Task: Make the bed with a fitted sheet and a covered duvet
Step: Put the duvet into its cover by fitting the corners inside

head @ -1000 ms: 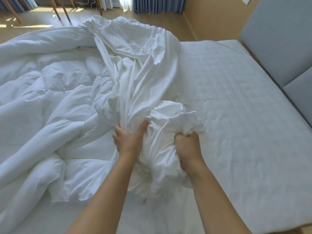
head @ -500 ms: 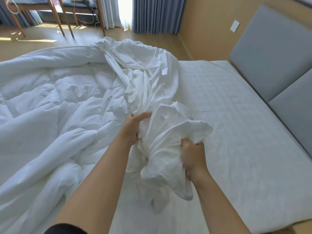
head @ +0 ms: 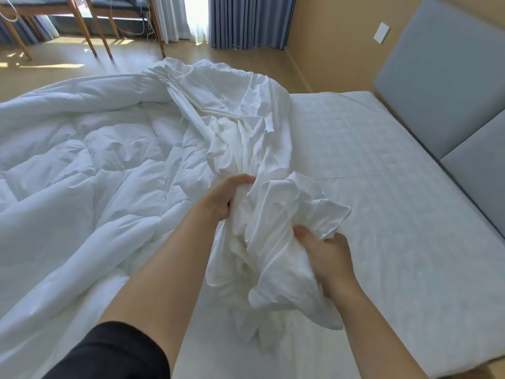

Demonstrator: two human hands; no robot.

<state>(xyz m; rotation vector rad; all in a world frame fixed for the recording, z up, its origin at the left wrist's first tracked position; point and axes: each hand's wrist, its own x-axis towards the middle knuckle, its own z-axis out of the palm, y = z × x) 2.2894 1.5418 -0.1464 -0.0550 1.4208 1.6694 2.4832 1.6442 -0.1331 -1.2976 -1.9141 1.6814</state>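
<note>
A crumpled white sheet (head: 246,127) runs from the far side of the bed down to a bunch held above the mattress. My left hand (head: 226,195) grips the bunch on its left side, and my right hand (head: 325,253) grips it lower on the right. A puffy white duvet (head: 90,160) lies heaped over the left half of the bed. On the right, the white quilted mattress (head: 382,187) lies bare. Whether the held cloth is the fitted sheet or the duvet cover cannot be told.
A grey padded headboard (head: 442,86) lines the right side against a tan wall. Wooden chair or table legs (head: 93,31) and cables stand on the wooden floor at the back left. Blue curtains (head: 246,20) hang at the back.
Both hands have lifted the bunched sheet higher off the mattress and toward me. My view has tilted up, showing more of the floor, curtains and headboard.
</note>
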